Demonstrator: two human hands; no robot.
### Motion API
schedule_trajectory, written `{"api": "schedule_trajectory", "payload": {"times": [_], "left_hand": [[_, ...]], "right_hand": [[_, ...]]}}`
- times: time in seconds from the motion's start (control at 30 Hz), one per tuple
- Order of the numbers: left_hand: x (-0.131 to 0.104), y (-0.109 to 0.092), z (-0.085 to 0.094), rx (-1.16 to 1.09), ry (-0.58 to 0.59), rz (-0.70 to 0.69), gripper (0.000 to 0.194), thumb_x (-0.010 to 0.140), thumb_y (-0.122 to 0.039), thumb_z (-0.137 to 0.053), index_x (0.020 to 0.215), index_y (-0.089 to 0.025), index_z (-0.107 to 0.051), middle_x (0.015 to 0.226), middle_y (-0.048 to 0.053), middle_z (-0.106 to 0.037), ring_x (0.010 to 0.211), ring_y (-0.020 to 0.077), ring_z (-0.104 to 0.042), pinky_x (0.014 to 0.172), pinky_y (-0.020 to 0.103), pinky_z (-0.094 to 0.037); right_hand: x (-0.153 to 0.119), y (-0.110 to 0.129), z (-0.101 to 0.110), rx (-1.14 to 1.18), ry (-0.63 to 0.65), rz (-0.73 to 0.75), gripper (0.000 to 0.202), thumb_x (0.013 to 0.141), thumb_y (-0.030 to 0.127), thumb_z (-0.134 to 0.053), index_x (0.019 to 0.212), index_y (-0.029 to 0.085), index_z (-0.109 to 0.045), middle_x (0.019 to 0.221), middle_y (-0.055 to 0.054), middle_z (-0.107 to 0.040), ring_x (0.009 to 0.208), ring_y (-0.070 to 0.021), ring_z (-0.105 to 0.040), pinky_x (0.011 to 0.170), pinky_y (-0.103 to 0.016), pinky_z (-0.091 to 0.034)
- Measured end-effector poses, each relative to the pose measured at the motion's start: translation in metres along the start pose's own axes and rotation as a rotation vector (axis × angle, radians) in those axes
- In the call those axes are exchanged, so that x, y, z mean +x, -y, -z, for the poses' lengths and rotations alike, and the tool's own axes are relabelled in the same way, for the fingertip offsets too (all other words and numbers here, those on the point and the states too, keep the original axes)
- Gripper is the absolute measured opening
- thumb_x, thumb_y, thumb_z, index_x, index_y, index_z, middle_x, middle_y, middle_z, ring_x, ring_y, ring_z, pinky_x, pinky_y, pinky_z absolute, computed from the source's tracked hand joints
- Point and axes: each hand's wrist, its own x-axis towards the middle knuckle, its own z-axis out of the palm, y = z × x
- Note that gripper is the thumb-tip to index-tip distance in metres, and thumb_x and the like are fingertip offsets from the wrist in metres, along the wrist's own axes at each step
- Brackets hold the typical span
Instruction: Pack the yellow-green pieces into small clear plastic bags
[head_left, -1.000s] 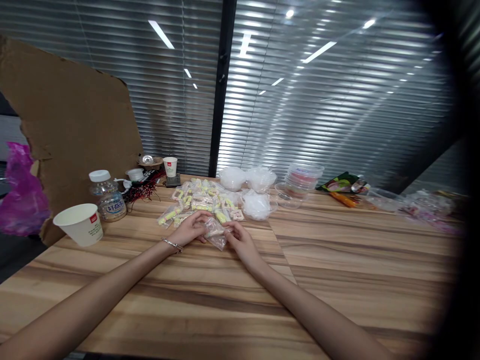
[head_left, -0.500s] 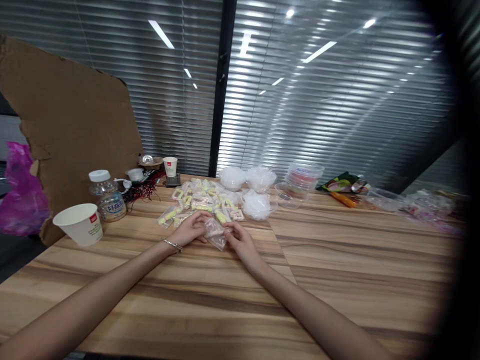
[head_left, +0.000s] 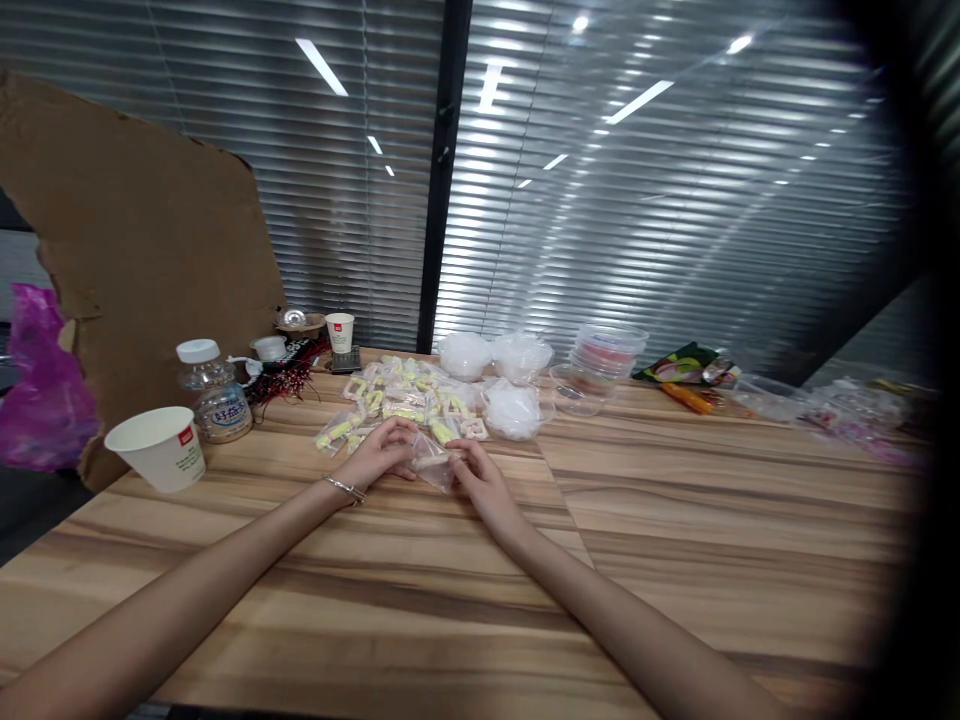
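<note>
Between my hands is a small clear plastic bag [head_left: 433,468] with something pale inside. My left hand [head_left: 384,450] pinches its left side, a bracelet on the wrist. My right hand [head_left: 478,478] grips the bag's right edge with thumb and fingers. Just behind the hands lies a pile of small clear packets [head_left: 409,385] with yellow and pinkish pieces in them. To the right of the pile stand round clear containers with white filling [head_left: 512,408].
A paper cup [head_left: 157,450] and a plastic jar [head_left: 223,405] stand at the left by a cardboard sheet [head_left: 150,230]. Stacked clear tubs [head_left: 604,352], an orange tool [head_left: 686,398] and plastic wrappings [head_left: 855,405] lie towards the back right of the wooden table [head_left: 375,620].
The small bag has shifted and tilted slightly between my fingers, its lower corner now higher. Both hands stay in nearly the same place.
</note>
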Motion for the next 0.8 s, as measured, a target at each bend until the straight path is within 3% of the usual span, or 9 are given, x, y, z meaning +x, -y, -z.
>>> {"api": "schedule_trajectory", "payload": {"times": [0.47,0.67,0.8], "left_hand": [[0.006,0.009,0.005,0.016,-0.003,-0.075,0.025,0.067,-0.023,-0.071,0.083,-0.015,-0.053,0.085,0.002,-0.054,0.082,0.0150,-0.055,0.072,0.031,-0.053],[0.011,0.016,0.010,0.055,-0.060,-0.111,0.017,0.068,-0.024,-0.067,0.081,-0.014,-0.061,0.085,0.003,-0.060,0.079,0.0165,-0.058,0.075,0.033,-0.053],[0.009,0.014,0.011,0.004,-0.082,-0.070,0.015,0.072,-0.028,-0.064,0.079,-0.014,-0.063,0.094,0.006,-0.062,0.088,0.0197,-0.059,0.077,0.034,-0.053]], "right_hand": [[0.002,-0.007,0.001,-0.033,0.011,0.018,0.028,0.085,0.043,-0.052,0.099,0.020,-0.059,0.079,-0.002,-0.059,0.070,-0.0152,-0.053,0.062,-0.024,-0.042],[0.002,-0.005,0.001,-0.025,-0.003,0.032,0.027,0.085,0.042,-0.052,0.099,0.020,-0.059,0.082,-0.002,-0.061,0.072,-0.0158,-0.054,0.065,-0.025,-0.043],[0.002,-0.003,0.001,-0.015,0.002,0.025,0.027,0.085,0.042,-0.052,0.099,0.020,-0.060,0.081,-0.002,-0.061,0.072,-0.0159,-0.055,0.065,-0.025,-0.043]]}}
